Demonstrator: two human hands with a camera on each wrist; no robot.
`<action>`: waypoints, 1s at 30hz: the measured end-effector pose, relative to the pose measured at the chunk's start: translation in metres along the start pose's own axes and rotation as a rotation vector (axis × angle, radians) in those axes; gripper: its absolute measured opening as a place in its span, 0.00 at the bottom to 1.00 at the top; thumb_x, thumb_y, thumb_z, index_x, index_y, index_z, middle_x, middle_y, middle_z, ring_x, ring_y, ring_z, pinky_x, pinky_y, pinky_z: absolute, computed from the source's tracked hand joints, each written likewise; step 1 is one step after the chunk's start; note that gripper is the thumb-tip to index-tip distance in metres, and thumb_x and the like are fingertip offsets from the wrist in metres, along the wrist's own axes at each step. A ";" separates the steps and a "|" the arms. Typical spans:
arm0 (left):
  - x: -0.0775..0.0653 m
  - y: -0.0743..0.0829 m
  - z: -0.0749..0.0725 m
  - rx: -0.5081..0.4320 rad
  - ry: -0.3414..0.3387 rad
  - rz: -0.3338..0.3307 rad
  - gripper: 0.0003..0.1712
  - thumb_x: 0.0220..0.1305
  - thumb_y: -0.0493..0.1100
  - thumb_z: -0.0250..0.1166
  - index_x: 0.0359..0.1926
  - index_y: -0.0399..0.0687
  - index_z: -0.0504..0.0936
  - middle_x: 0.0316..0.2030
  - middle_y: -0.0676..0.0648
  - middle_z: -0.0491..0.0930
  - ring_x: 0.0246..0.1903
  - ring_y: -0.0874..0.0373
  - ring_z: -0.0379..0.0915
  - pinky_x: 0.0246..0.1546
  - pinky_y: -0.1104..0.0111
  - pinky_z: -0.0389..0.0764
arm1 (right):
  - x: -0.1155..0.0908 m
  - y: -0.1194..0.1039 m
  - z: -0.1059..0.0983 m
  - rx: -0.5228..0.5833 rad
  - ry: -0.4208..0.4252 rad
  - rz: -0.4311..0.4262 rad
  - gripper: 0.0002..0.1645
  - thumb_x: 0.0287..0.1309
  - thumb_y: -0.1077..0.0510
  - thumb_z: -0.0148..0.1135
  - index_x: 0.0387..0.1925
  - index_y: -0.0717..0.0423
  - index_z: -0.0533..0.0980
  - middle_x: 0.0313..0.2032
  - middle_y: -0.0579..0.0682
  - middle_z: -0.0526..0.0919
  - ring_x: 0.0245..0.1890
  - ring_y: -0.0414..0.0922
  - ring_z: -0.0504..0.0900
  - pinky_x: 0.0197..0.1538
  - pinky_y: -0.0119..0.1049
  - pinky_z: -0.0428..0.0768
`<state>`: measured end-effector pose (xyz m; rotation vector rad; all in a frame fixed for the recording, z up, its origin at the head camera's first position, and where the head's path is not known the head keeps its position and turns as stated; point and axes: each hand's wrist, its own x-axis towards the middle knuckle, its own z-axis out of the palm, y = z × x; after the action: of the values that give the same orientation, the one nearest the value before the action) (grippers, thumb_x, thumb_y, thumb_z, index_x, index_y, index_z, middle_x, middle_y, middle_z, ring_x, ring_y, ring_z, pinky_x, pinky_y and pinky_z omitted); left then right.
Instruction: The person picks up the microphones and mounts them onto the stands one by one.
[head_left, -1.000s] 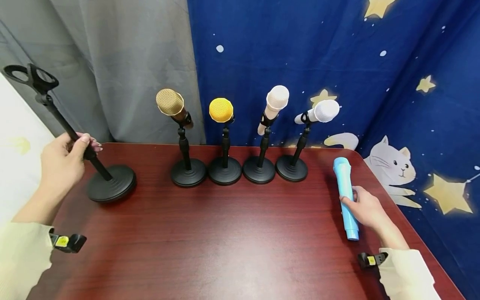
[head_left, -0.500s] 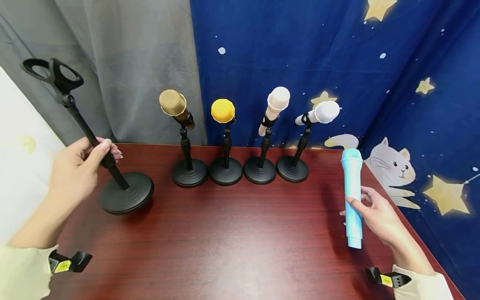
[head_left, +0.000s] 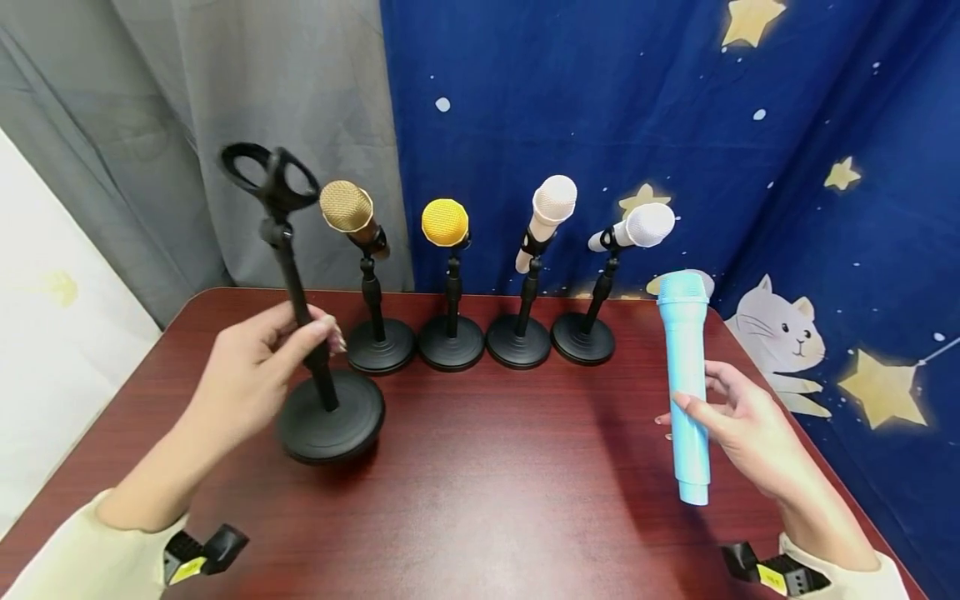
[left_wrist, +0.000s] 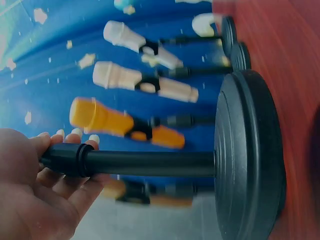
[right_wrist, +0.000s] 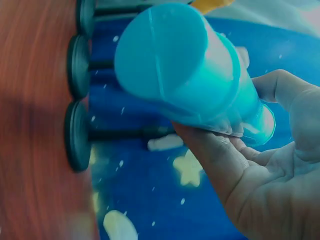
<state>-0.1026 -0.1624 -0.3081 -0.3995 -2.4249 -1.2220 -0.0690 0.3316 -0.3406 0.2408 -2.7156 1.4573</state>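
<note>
My left hand grips the pole of a black microphone stand, whose clip on top holds nothing. The stand leans slightly, its round base low over the table; whether it touches I cannot tell from the head view. On the right, my right hand holds a light blue microphone round its body, head up, above the table. In the right wrist view the blue microphone's bottom end faces the camera, with thumb and fingers about its body. The left wrist view shows fingers wrapped round the pole.
Along the back of the reddish table stand several microphones on black stands: a gold one, a yellow one, a pale one and a white one. Grey and blue curtains hang behind.
My left hand has carried the empty stand rightward and nearer, beside the gold microphone's stand. My right hand has lifted the blue microphone off the table and tipped it more upright.
</note>
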 end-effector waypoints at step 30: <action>-0.007 0.044 0.165 -0.241 -0.271 0.087 0.07 0.69 0.52 0.65 0.40 0.58 0.86 0.34 0.55 0.89 0.32 0.66 0.84 0.35 0.73 0.82 | 0.023 -0.072 0.064 0.086 0.204 -0.056 0.28 0.61 0.49 0.71 0.59 0.50 0.73 0.46 0.51 0.86 0.43 0.37 0.88 0.48 0.25 0.83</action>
<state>-0.1141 -0.0036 -0.3698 -0.7787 -2.4522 -1.5107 -0.0780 0.2364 -0.3141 0.1610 -2.4707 1.4963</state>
